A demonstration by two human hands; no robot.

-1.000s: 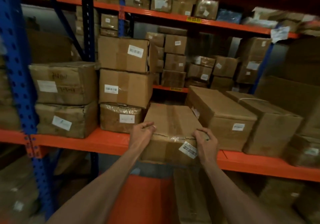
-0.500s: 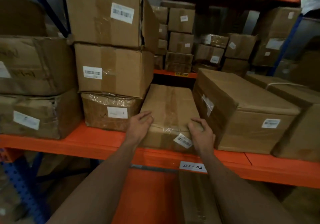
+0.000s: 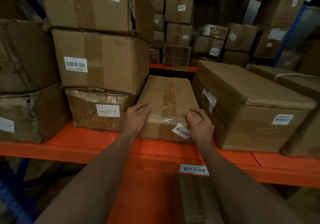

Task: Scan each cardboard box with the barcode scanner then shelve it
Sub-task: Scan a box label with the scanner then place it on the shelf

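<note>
Wide orange steel shelf deck (image 3: 97, 144) runs right across the view, loaded with brown cartons. On the left, a three-high stack of brown cardboard cartons (image 3: 102, 60), the bottom one wrapped in wrinkled clear film, each with a white barcode sticker on its front. On the right, a big long brown cardboard carton (image 3: 256, 105) with a white label low on its front face.

Down the middle, in the gap between those two, sits the flat taped brown cardboard box (image 3: 166, 99), lying on the deck, its front edge set back from the shelf lip. It is just beside the neighbours on both sides; whether it touches them I cannot tell.

Left hand (image 3: 136, 118) is on the box's near left corner, fingers loosely bent over the top edge. Right hand (image 3: 200, 125) is on the near right corner, fingers curled over the top, thumb down the front face.

Small white barcode label (image 3: 181, 130), tilted, sits on the box front just beside the right thumb. Smaller yet, a white handwritten tag (image 3: 193, 169) on the beam front reads 01-02.
</note>
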